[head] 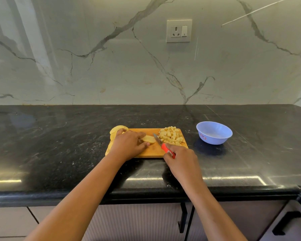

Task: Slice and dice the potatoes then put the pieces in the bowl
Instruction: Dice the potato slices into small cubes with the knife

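Right hand (pixel 181 162), knife (pixel 162 144) (bowl sticker (pixel 203 136) illegible)

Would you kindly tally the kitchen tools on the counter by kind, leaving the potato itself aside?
Cutting board: 1
Knife, gripped by the right hand: 1
Bowl: 1
Total: 3
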Demonstrator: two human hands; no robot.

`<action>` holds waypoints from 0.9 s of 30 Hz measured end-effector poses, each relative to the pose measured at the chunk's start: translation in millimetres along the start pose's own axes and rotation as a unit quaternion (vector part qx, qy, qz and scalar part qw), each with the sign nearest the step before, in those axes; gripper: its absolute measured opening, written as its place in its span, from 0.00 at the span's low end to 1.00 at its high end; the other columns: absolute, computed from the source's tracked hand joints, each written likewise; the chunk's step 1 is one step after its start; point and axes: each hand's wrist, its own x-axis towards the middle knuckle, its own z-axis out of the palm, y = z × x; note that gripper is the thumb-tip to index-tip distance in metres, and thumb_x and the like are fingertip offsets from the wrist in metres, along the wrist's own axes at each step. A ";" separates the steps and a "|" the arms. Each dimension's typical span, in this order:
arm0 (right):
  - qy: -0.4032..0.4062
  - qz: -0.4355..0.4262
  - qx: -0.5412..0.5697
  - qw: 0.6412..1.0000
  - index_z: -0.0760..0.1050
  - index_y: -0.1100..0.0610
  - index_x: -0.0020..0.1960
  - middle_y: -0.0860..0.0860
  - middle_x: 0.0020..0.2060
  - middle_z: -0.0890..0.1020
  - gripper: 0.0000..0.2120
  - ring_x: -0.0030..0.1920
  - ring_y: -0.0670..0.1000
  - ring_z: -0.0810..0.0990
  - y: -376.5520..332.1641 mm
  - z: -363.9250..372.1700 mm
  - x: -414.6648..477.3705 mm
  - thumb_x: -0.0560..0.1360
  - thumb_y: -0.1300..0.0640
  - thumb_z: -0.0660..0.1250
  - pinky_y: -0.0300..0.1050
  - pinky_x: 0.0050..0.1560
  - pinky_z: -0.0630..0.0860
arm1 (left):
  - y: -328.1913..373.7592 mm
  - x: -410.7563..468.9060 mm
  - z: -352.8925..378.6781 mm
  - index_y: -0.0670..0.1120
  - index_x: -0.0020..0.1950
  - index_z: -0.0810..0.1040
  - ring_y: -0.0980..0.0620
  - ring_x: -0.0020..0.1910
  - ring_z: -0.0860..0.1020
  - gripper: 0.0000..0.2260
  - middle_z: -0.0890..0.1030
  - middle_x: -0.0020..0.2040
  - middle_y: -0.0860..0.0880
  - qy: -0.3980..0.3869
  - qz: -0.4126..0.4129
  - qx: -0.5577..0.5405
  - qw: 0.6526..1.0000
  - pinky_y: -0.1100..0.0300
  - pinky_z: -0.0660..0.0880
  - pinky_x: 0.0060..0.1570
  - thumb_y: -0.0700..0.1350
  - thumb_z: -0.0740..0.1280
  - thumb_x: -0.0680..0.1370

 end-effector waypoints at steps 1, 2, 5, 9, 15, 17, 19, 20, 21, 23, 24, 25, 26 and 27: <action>-0.002 -0.005 -0.007 1.000 0.72 0.47 0.68 0.46 0.45 0.83 0.19 0.36 0.44 0.74 -1.1 -0.9 2.0 0.78 0.54 0.61 0.38 0.43 0.71 | 0.4 1.1 0.4 0.54 0.72 0.68 0.54 0.67 0.70 0.23 0.80 0.61 0.55 0.004 -0.002 -0.008 1.000 0.53 0.54 0.71 0.62 0.56 0.79; -0.004 -0.009 -0.013 1.000 0.72 0.47 0.68 0.47 0.47 0.83 0.19 0.38 0.43 0.75 -2.1 -1.7 3.6 0.78 0.55 0.61 0.38 0.44 0.72 | 0.8 2.5 1.3 0.54 0.72 0.68 0.54 0.67 0.70 0.23 0.79 0.62 0.55 0.004 0.001 -0.011 1.000 0.54 0.54 0.70 0.62 0.55 0.79; -0.015 -0.023 -0.026 0.999 0.74 0.48 0.66 0.48 0.45 0.83 0.18 0.40 0.45 0.76 -4.2 -4.3 8.1 0.77 0.55 0.61 0.40 0.43 0.73 | 3.0 7.3 2.8 0.54 0.70 0.71 0.56 0.67 0.71 0.22 0.74 0.67 0.58 -0.006 0.026 0.003 1.000 0.57 0.58 0.68 0.61 0.55 0.80; -0.033 -0.026 -0.037 0.998 0.76 0.48 0.64 0.49 0.42 0.83 0.17 0.39 0.46 0.76 -5.8 -5.0 17.7 0.77 0.55 0.62 0.39 0.38 0.70 | 3.4 10.5 1.6 0.51 0.68 0.74 0.53 0.61 0.75 0.20 0.78 0.63 0.54 -0.013 0.015 -0.030 0.999 0.59 0.66 0.63 0.58 0.59 0.80; -0.061 -0.026 -0.093 0.993 0.75 0.50 0.65 0.51 0.52 0.82 0.17 0.51 0.51 0.79 -17.0 -6.7 27.7 0.77 0.54 0.62 0.42 0.47 0.74 | 3.5 12.8 1.4 0.49 0.67 0.75 0.53 0.64 0.73 0.20 0.76 0.66 0.54 -0.010 0.007 -0.057 0.998 0.61 0.68 0.63 0.57 0.62 0.79; -0.065 -0.027 -0.121 0.990 0.78 0.51 0.61 0.50 0.45 0.81 0.15 0.46 0.51 0.77 -20.9 -1.2 31.1 0.76 0.55 0.62 0.39 0.37 0.70 | 3.3 13.7 1.3 0.49 0.67 0.75 0.53 0.65 0.73 0.20 0.76 0.66 0.55 -0.009 0.007 -0.055 0.998 0.61 0.68 0.63 0.57 0.62 0.79; -0.071 -0.035 -0.159 0.984 0.79 0.55 0.53 0.49 0.34 0.73 0.10 0.38 0.50 0.72 -26.4 4.8 34.2 0.76 0.56 0.61 0.38 0.28 0.61 | 3.7 13.3 0.9 0.49 0.67 0.76 0.53 0.64 0.73 0.20 0.76 0.66 0.54 -0.009 0.005 -0.055 0.998 0.60 0.68 0.63 0.57 0.62 0.79; -0.077 -0.039 -0.173 0.981 0.79 0.57 0.51 0.49 0.33 0.71 0.09 0.37 0.50 0.71 -29.0 7.1 34.9 0.76 0.57 0.61 0.38 0.27 0.59 | 4.1 12.5 0.6 0.49 0.67 0.76 0.53 0.64 0.74 0.20 0.76 0.66 0.54 -0.009 0.006 -0.052 0.999 0.60 0.69 0.63 0.57 0.62 0.79; -0.084 -0.042 -0.181 0.979 0.78 0.57 0.51 0.49 0.34 0.71 0.09 0.37 0.50 0.71 -30.6 7.9 34.6 0.76 0.57 0.61 0.38 0.27 0.58 | 4.5 11.9 0.6 0.49 0.67 0.76 0.52 0.64 0.74 0.19 0.76 0.66 0.54 -0.008 0.007 -0.048 0.999 0.60 0.69 0.63 0.56 0.62 0.79; -0.099 -0.044 -0.186 0.977 0.76 0.56 0.50 0.50 0.36 0.72 0.07 0.39 0.50 0.72 -30.2 4.4 28.2 0.77 0.57 0.60 0.38 0.28 0.60 | 5.5 11.4 1.1 0.49 0.67 0.76 0.52 0.62 0.75 0.19 0.77 0.65 0.53 -0.006 0.007 -0.049 0.999 0.60 0.70 0.61 0.56 0.62 0.79; -0.104 -0.045 -0.185 0.976 0.76 0.56 0.49 0.50 0.36 0.73 0.07 0.40 0.51 0.74 -28.5 0.7 22.2 0.77 0.57 0.60 0.39 0.29 0.63 | 5.7 10.9 1.4 0.49 0.67 0.75 0.52 0.61 0.75 0.19 0.78 0.64 0.53 -0.007 0.006 -0.051 0.999 0.60 0.70 0.60 0.56 0.62 0.79; -0.105 -0.047 -0.182 0.977 0.76 0.56 0.50 0.50 0.36 0.73 0.07 0.40 0.51 0.74 -26.5 -4.7 14.3 0.77 0.57 0.60 0.40 0.32 0.67 | 5.5 10.5 2.1 0.49 0.67 0.75 0.52 0.61 0.76 0.19 0.78 0.64 0.53 -0.009 0.004 -0.051 0.999 0.60 0.71 0.60 0.57 0.61 0.79; -0.109 -0.050 -0.179 0.977 0.77 0.55 0.51 0.50 0.38 0.75 0.08 0.41 0.51 0.75 -24.6 -10.7 6.0 0.77 0.57 0.60 0.42 0.35 0.70 | 4.8 10.8 3.1 0.50 0.68 0.74 0.52 0.61 0.76 0.20 0.78 0.64 0.53 -0.010 0.003 -0.050 0.999 0.59 0.70 0.60 0.57 0.61 0.79; -0.113 -0.050 -0.173 0.977 0.77 0.54 0.54 0.50 0.40 0.77 0.09 0.43 0.51 0.76 -23.5 -17.0 -1.9 0.77 0.56 0.60 0.43 0.39 0.72 | 3.1 10.9 4.8 0.51 0.68 0.74 0.52 0.60 0.76 0.20 0.78 0.63 0.53 -0.012 0.002 -0.048 0.999 0.59 0.70 0.61 0.58 0.61 0.79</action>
